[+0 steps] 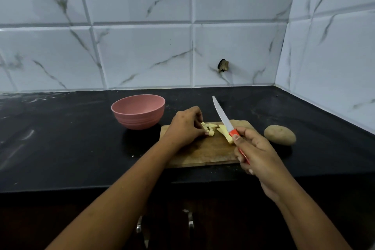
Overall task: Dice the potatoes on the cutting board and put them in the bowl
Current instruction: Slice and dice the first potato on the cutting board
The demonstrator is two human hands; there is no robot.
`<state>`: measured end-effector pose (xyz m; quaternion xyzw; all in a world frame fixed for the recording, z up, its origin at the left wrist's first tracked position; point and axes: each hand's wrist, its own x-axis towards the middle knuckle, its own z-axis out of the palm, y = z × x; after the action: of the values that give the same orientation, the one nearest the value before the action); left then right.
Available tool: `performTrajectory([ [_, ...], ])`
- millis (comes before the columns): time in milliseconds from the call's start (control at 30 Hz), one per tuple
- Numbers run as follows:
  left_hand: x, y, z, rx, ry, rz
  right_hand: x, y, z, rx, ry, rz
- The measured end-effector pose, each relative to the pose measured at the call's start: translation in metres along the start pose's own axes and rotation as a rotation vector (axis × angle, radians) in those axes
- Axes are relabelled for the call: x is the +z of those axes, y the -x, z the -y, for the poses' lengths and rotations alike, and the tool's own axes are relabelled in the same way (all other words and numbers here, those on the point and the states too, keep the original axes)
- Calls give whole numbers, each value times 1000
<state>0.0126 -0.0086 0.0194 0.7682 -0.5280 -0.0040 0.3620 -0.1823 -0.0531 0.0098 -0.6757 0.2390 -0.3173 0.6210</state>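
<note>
A wooden cutting board (205, 153) lies on the black counter. On it are several pale diced potato pieces (211, 128) and a few uncut potato strips (224, 133). My left hand (185, 126) curls over the diced pieces and pinches some of them. My right hand (256, 152) grips the red handle of a knife (223, 116), its blade lifted above the board and pointing away from me. A pink bowl (138, 111) stands left of the board; I cannot see inside it. A whole unpeeled potato (280, 135) lies right of the board.
The black counter (60, 138) runs to a tiled wall behind and another on the right. A dark hole (223, 65) marks the back wall. Cabinet handles (190, 223) show below the counter's front edge.
</note>
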Motion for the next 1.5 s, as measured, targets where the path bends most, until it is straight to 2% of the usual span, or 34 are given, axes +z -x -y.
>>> performTrajectory([
  [67, -1, -1, 1, 16, 17, 14, -5, -4, 2, 7, -42, -40],
  [267, -7, 0, -1, 82, 15, 72, -15, -22, -5, -60, 44, -189],
  [500, 6, -10, -2, 91, -24, 160, -13, -28, -17, -240, 295, -343],
  [600, 6, -15, 0, 92, -7, 153, -14, -27, -20, -249, 325, -344],
  [800, 5, -17, -10, 128, 13, 157, -20, -30, -22, -141, 155, -286],
  [900, 7, -19, -23, 177, 23, 273, -19, -29, -22, -152, 153, -275],
  [1033, 14, -15, -34, 192, -99, 379, -21, -29, -23, -157, 155, -274],
  [1500, 23, 13, -30, 196, -99, 164, -20, -26, -22, -198, 169, -285],
])
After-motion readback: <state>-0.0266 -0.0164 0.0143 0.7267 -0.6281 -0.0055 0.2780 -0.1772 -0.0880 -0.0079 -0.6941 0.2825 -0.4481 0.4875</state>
